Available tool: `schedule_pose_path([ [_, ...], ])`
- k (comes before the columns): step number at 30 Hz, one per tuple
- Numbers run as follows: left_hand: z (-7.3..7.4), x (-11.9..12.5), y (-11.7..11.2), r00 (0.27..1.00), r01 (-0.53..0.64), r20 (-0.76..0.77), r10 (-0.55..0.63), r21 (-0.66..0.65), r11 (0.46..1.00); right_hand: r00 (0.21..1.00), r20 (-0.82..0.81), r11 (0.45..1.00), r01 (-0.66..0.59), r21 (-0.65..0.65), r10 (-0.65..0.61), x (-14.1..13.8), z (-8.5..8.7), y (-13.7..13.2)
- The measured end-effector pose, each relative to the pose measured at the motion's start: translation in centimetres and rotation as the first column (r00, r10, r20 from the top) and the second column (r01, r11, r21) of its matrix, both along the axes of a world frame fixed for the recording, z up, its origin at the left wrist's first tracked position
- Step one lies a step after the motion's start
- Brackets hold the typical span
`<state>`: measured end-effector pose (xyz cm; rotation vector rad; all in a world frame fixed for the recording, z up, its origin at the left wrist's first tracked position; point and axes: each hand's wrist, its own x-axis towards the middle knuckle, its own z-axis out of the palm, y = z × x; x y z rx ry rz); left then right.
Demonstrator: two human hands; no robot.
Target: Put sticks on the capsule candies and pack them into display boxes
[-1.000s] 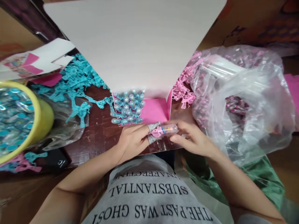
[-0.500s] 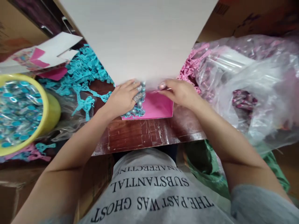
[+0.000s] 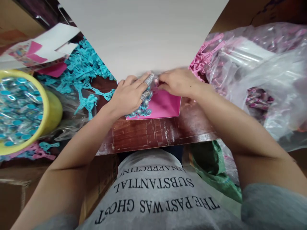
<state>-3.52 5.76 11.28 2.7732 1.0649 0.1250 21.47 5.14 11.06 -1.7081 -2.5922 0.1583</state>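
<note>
A pink box (image 3: 165, 103) sits near the table edge, its tall white lid (image 3: 148, 38) standing up behind it. Silvery-blue beads with blue trim (image 3: 144, 110) lie in the box's left part. My left hand (image 3: 129, 92) rests over these beads, fingers stretched forward and thumb apart; glittery silver patches show at its thumb and index tips. At the box's back right, my right hand (image 3: 178, 82) has its fingers bent together at a shiny pink bead (image 3: 156, 80). The fingertips are partly hidden, and blur hides what the bead belongs to.
To the left stand a yellow tub (image 3: 49, 105) of clear-wrapped blue pieces and a heap of turquoise plastic pieces (image 3: 83, 60). Clear plastic bags (image 3: 271, 70) and pink plastic pieces (image 3: 203, 57) lie at right. A green bag (image 3: 223, 179) hangs below the table (image 3: 144, 137).
My right hand has moved slightly left and up, closer to my left hand, bringing the pink bead beside the blue ones. My left hand has shifted slightly up and right over the beads.
</note>
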Motion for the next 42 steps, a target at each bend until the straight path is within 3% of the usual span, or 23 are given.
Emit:
schedule_pose_path([
  [5,-0.3,0.0,0.7,1.000,0.018,0.002,-0.018,0.005,1.000,0.995,-0.103,1.000,0.000,-0.008,-0.001,0.4,-1.8,-0.2],
  [11,-0.9,-0.1,0.8,0.998,-0.023,0.057,0.027,-0.066,0.998,0.995,-0.066,0.988,0.086,0.130,-0.078,-1.2,-1.7,-1.9],
  [15,-0.1,-0.5,0.8,0.997,-0.028,0.074,0.034,-0.075,0.997,0.991,-0.072,0.990,0.117,0.072,-0.112,-2.6,-2.3,-2.0],
  [18,1.5,-0.1,-1.1,0.996,-0.024,0.083,0.015,0.100,0.995,0.982,-0.124,0.988,0.150,0.035,-0.144,-3.1,-2.5,-2.3],
  [21,2.1,1.5,-5.0,0.965,-0.017,0.260,-0.043,0.227,0.974,0.967,-0.189,0.977,0.191,0.092,-0.171,-2.3,-1.5,-4.0],
  [24,0.6,5.4,-9.1,0.903,0.103,0.388,-0.188,0.229,0.968,0.918,-0.275,0.910,0.350,0.221,-0.286,2.0,-0.6,-8.0],
  [26,-1.2,9.6,-10.5,0.877,0.180,0.415,-0.241,0.182,0.967,0.824,-0.349,0.779,0.550,0.303,-0.446,7.7,-1.0,-11.2],
  [29,-3.9,17.4,-9.8,0.913,0.155,0.373,-0.164,0.054,0.986,0.646,-0.406,0.549,0.763,0.340,-0.647,18.7,-3.6,-15.1],
  [31,-5.5,22.5,-8.0,0.949,0.089,0.303,-0.087,0.007,0.996,0.509,-0.337,0.451,0.860,0.239,-0.792,25.1,-5.9,-16.8],
  [32,-6.2,24.6,-7.1,0.962,0.042,0.269,-0.038,-0.011,0.999,0.474,-0.304,0.431,0.880,0.201,-0.826,27.4,-6.9,-17.4],
  [34,-7.1,27.4,-5.5,0.972,-0.063,0.223,0.073,-0.050,0.997,0.453,-0.233,0.437,0.891,0.122,-0.860,30.1,-8.6,-18.4],
  [36,-7.5,28.1,-4.9,0.978,-0.123,0.159,0.133,-0.070,0.990,0.476,-0.191,0.472,0.879,0.069,-0.858,31.0,-9.6,-19.5],
  [39,-7.1,25.7,-5.8,0.988,-0.121,0.085,0.126,-0.067,0.990,0.579,-0.250,0.572,0.813,0.109,-0.776,30.4,-9.6,-21.2],
  [42,-6.2,21.7,-7.6,0.994,-0.075,0.072,0.081,-0.080,0.994,0.685,-0.401,0.662,0.717,0.220,-0.608,27.4,-8.6,-22.6],
])
